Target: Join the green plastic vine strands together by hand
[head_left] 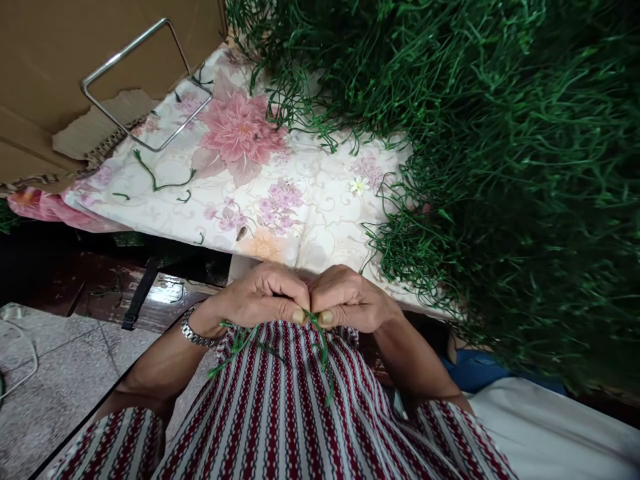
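Observation:
My left hand (267,295) and my right hand (350,300) meet in front of my striped top, just off the near edge of the table. Both are closed in a pinch, thumb tips almost touching. Between them they grip thin green plastic stems (323,343). One strand hangs down below the thumbs, and more green strands (240,343) trail under my left hand. The exact joint between the thumbs is partly hidden by the fingers. A metal watch sits on my left wrist.
A large heap of green artificial stems (480,133) covers the right of the flowered tablecloth (320,180). At the back left stand a cardboard box (40,73) and a bent metal wire frame (123,57). Loose green bits (155,183) lie on the cloth's left part.

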Motion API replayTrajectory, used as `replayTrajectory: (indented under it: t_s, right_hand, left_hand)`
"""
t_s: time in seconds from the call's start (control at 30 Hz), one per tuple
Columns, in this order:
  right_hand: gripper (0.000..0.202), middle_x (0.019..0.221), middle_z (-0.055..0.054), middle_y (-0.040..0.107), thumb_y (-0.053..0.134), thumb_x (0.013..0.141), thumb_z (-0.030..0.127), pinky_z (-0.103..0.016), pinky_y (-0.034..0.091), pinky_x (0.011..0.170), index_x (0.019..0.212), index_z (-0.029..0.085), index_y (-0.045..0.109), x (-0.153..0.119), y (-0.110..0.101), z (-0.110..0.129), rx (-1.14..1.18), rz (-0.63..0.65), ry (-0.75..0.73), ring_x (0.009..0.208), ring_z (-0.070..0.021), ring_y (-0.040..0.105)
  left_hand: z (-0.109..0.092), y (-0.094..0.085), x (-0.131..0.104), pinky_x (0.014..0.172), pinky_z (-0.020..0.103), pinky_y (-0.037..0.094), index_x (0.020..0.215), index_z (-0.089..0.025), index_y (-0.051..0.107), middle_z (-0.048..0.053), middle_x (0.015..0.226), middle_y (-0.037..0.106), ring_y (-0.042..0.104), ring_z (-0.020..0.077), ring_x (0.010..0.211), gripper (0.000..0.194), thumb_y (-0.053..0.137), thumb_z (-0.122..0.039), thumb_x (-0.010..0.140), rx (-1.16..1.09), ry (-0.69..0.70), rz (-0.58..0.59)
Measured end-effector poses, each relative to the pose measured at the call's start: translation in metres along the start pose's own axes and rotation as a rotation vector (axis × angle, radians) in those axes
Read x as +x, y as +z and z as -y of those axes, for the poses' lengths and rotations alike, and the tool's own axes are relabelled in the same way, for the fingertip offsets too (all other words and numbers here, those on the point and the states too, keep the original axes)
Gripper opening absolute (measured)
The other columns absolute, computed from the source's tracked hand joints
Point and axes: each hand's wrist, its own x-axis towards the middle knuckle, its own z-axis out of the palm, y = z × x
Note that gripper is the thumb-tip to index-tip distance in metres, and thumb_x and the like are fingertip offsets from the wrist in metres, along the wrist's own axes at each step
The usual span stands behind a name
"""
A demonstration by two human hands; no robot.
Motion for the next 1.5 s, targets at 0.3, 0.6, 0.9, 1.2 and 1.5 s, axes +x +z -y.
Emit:
replayTrajectory:
  t_s: [0.3,0.6,0.9,1.2,1.5]
  right_hand:
    - [0.036,0.051,-0.002,0.059,0.048,0.086,0.042,-0.019,0.047,0.056,0.07,0.013,0.062,-0.001,0.015,-0.013,0.336,0.035,0.069,0.05,-0.0084,0.057]
    - [0.032,0.048,-0.001,0.059,0.053,0.084,0.04,-0.018,0.047,0.055,0.072,0.013,0.064,-0.001,0.016,-0.019,0.414,0.012,0.074,0.046,-0.0082,0.057]
    - [0.037,0.04,0.002,0.052,0.053,0.082,0.045,-0.017,0.043,0.047,0.064,0.013,0.06,0.004,0.016,-0.022,0.486,-0.022,0.084,0.038,-0.0076,0.052]
    - [0.02,0.069,-0.004,0.057,0.047,0.087,0.025,-0.028,0.044,0.067,0.075,0.014,0.058,0.0,-0.006,0.012,-0.516,-0.291,0.075,0.068,-0.0127,0.052]
    - [0.012,0.083,-0.008,0.055,0.043,0.084,0.013,-0.03,0.044,0.069,0.087,0.014,0.055,-0.001,-0.002,0.011,-0.824,-0.414,0.073,0.079,-0.016,0.052]
  left_hand:
    - [0.018,0.003,-0.002,0.045,0.025,0.038,0.059,-0.017,0.069,0.004,0.05,0.057,0.046,0.0119,0.044,0.033,0.061,-0.046,0.073,-0.12,0.019,0.026]
    - [0.023,0.008,-0.002,0.041,0.025,0.036,0.057,-0.017,0.07,0.005,0.047,0.058,0.045,0.0112,0.039,0.03,0.067,-0.045,0.067,-0.271,0.006,-0.048]
    - [0.028,0.012,0.001,0.033,0.025,0.024,0.054,-0.017,0.069,0.003,0.041,0.052,0.035,0.0081,0.031,0.031,0.069,-0.047,0.063,-0.387,0.006,-0.137]
    - [0.004,0.003,0.004,0.049,0.021,0.031,0.063,-0.014,0.059,-0.003,0.053,0.047,0.038,0.0071,0.049,0.02,0.057,-0.025,0.079,0.152,0.064,-0.377]
    - [0.001,0.012,0.008,0.055,0.019,0.032,0.063,-0.014,0.048,-0.004,0.058,0.042,0.039,0.0071,0.056,0.018,0.047,-0.015,0.081,0.553,0.005,-0.514]
